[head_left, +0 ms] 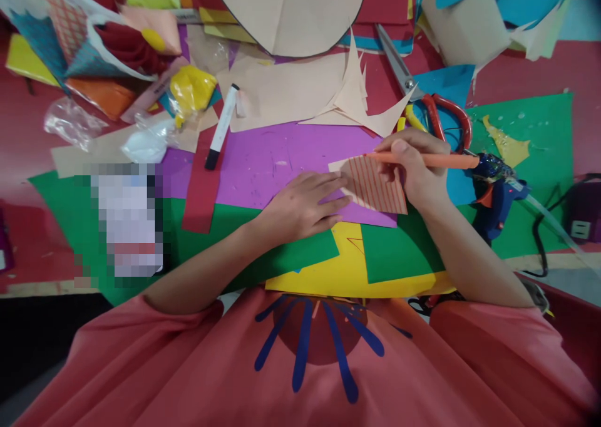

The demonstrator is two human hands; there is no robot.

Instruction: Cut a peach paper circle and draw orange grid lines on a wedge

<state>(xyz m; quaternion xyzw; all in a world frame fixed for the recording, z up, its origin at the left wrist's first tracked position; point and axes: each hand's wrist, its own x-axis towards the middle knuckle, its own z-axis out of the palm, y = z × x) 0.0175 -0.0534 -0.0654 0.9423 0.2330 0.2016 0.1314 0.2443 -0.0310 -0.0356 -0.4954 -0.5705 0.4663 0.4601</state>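
Note:
My right hand (416, 164) is closed around an orange marker pen (446, 160), its tip touching the upper edge of a small beige paper piece (375, 186) marked with red-orange stripes. My left hand (310, 205) lies flat with its fingers stretched out, the fingertips resting on the left side of that striped piece. Beneath the piece is a purple sheet (272, 164), with green paper (286, 245) and a yellow sheet (350, 273) nearer my body. Part of the striped piece is covered by the fingers of both hands.
Red-handled scissors (406, 79) lie beyond my right hand. A blue glue gun (500, 205) rests at the right, its cord trailing. A white marker (223, 126) lies on a red strip (200, 192). A blurred-out phone-like object (129, 223) is at left. Beige offcuts (350, 101) lie behind.

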